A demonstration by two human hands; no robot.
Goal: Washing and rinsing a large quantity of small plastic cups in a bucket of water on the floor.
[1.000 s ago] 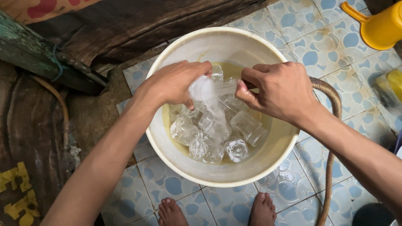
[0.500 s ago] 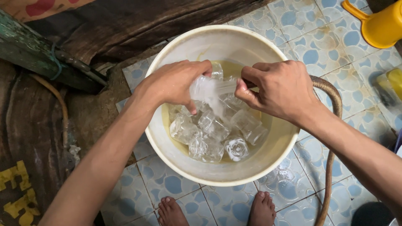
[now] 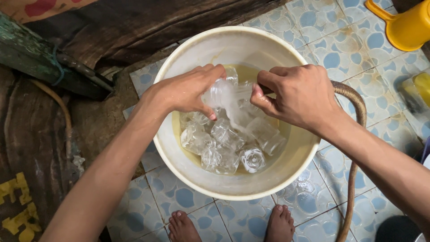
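Observation:
A round cream plastic basin [image 3: 224, 45] stands on the tiled floor and holds yellowish water with several clear glass tumblers [image 3: 224, 143] lying in it. Over the basin, my left hand [image 3: 186, 92] grips one clear glass [image 3: 219, 94] tipped on its side, and water streams out of it into the basin. My right hand [image 3: 298, 96] is closed at the open mouth of that same glass, with a thin dark item pinched in its fingers that I cannot make out.
A brown hose [image 3: 356, 107] curves along the basin's right side. A yellow plastic jug [image 3: 405, 24] stands at the top right, a yellow-tinted object [image 3: 419, 92] at the right edge. Dark wooden boards [image 3: 134, 27] lie behind and left. My bare feet [image 3: 228, 226] are below the basin.
The glass in my hands has tipped further and water now pours from it into the basin. Both hands stay in nearly the same place above the basin.

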